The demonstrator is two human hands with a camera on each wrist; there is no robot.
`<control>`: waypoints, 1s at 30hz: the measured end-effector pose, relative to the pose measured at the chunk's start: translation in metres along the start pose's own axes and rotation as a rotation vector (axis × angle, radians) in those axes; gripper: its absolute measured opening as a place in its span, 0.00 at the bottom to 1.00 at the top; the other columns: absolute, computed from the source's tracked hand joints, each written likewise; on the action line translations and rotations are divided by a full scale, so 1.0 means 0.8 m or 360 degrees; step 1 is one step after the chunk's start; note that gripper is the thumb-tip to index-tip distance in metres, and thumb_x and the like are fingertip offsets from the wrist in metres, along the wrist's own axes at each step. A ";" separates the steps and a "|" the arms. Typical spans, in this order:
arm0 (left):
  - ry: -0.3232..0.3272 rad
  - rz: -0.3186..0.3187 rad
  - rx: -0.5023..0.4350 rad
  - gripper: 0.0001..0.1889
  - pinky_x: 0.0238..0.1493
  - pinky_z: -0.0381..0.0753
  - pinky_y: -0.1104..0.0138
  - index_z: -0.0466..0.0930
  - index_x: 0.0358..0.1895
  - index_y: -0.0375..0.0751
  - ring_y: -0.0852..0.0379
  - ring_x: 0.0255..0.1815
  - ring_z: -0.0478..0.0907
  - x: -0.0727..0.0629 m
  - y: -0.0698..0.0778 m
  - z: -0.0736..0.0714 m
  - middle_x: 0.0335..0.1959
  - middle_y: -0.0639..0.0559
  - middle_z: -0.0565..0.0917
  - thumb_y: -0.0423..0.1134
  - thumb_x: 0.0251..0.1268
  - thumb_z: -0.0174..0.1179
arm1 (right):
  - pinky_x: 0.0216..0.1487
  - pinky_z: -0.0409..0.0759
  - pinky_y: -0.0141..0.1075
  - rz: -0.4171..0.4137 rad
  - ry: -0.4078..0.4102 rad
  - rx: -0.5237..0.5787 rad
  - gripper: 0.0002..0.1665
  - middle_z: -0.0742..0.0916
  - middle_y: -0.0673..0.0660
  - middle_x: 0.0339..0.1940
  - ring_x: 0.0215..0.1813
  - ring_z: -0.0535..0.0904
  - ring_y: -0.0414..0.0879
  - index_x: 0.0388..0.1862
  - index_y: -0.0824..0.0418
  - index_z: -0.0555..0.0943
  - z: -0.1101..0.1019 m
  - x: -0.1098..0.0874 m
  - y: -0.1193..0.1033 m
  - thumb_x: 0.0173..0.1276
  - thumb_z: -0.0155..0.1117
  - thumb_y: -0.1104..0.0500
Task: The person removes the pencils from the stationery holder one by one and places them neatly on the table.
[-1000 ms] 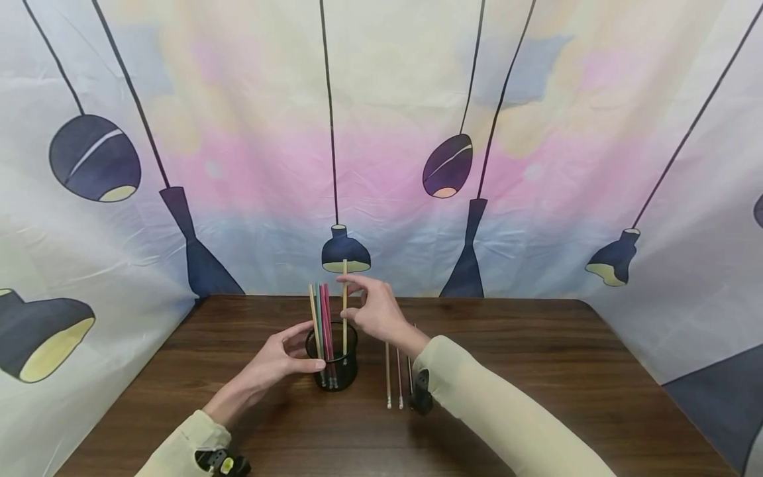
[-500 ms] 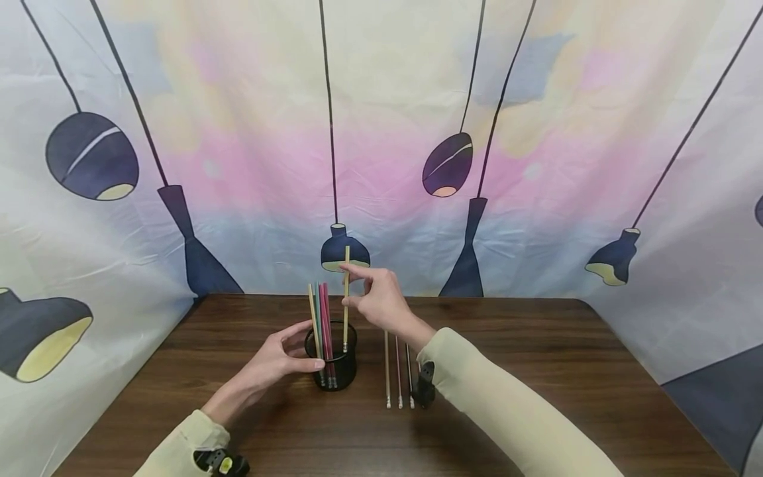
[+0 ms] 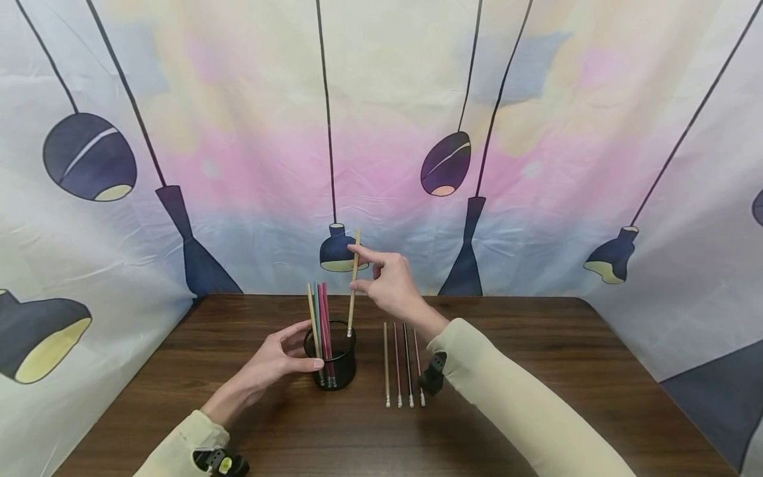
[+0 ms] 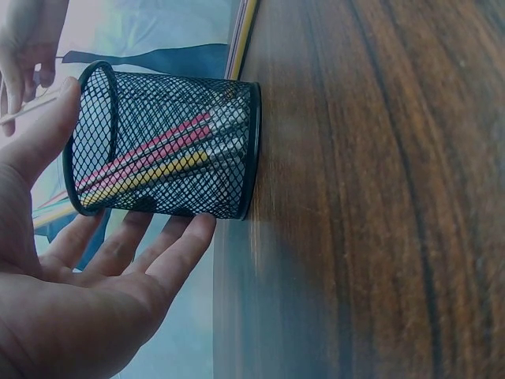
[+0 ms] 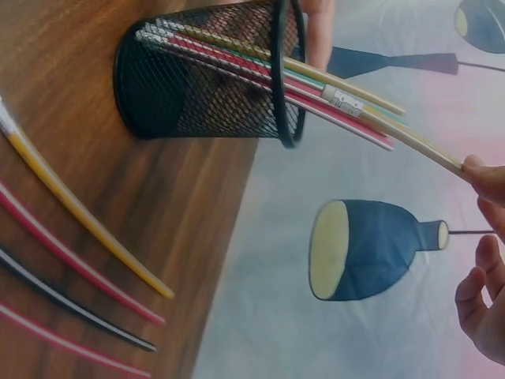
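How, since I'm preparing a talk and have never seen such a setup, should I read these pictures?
There is no machine, only a person's bare left hand and right hand. The wide view comes from a camera on the head, looking forward and down. The other two come from a camera on each wrist, so the table looks tipped sideways in them.

The left hand holds a black mesh cup with yellow, green and red pencils leaning in it. The right hand pinches another yellow pencil, eraser end down; in the right wrist view that end is outside the cup's rim. Four more pencils lie side by side on the table, right of the cup: one yellow, two red, one black. The lamps behind are only drawn on the cloth.
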State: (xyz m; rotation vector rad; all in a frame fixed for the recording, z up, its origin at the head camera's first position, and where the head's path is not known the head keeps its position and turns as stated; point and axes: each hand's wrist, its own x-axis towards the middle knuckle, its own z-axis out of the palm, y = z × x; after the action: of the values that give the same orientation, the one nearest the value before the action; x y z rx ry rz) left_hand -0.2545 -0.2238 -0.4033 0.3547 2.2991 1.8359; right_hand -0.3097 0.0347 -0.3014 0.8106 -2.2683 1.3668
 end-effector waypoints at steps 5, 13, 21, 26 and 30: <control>-0.0001 0.0003 0.0002 0.47 0.64 0.77 0.48 0.56 0.83 0.34 0.31 0.71 0.73 -0.002 0.000 0.000 0.73 0.30 0.72 0.35 0.65 0.74 | 0.23 0.63 0.32 -0.0023 0.0034 -0.0038 0.39 0.92 0.50 0.46 0.19 0.63 0.41 0.69 0.51 0.85 -0.013 0.001 0.001 0.58 0.83 0.69; 0.0002 -0.0008 -0.0025 0.48 0.64 0.77 0.49 0.57 0.83 0.35 0.33 0.70 0.74 -0.002 0.002 -0.001 0.73 0.31 0.73 0.34 0.64 0.75 | 0.23 0.62 0.34 0.0004 0.0015 -0.0082 0.38 0.92 0.49 0.46 0.20 0.64 0.45 0.69 0.50 0.85 -0.040 -0.008 0.014 0.59 0.82 0.68; -0.0007 -0.0011 -0.0021 0.48 0.64 0.77 0.50 0.57 0.83 0.35 0.33 0.70 0.74 -0.001 0.003 -0.001 0.73 0.30 0.72 0.34 0.64 0.75 | 0.22 0.59 0.35 0.0110 -0.0045 -0.0140 0.38 0.91 0.49 0.48 0.21 0.63 0.47 0.71 0.50 0.83 -0.061 -0.025 0.038 0.62 0.81 0.68; -0.0004 -0.0015 -0.0024 0.48 0.64 0.77 0.51 0.57 0.83 0.35 0.33 0.70 0.74 -0.001 0.001 0.000 0.73 0.30 0.72 0.35 0.64 0.75 | 0.25 0.60 0.35 0.0137 -0.0035 -0.0224 0.38 0.92 0.51 0.46 0.21 0.64 0.45 0.70 0.51 0.84 -0.070 -0.037 0.052 0.61 0.82 0.68; -0.0011 0.0001 -0.0043 0.48 0.62 0.78 0.53 0.57 0.84 0.36 0.34 0.69 0.75 -0.001 0.000 -0.001 0.73 0.31 0.73 0.34 0.63 0.75 | 0.24 0.59 0.35 0.0165 -0.0047 -0.0262 0.38 0.92 0.53 0.45 0.20 0.63 0.45 0.70 0.53 0.84 -0.077 -0.046 0.065 0.59 0.82 0.68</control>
State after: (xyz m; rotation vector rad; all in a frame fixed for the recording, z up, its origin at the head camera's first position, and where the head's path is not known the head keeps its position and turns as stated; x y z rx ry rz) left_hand -0.2540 -0.2248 -0.4034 0.3575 2.2678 1.8612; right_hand -0.3135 0.1189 -0.3294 0.6712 -2.4383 1.1979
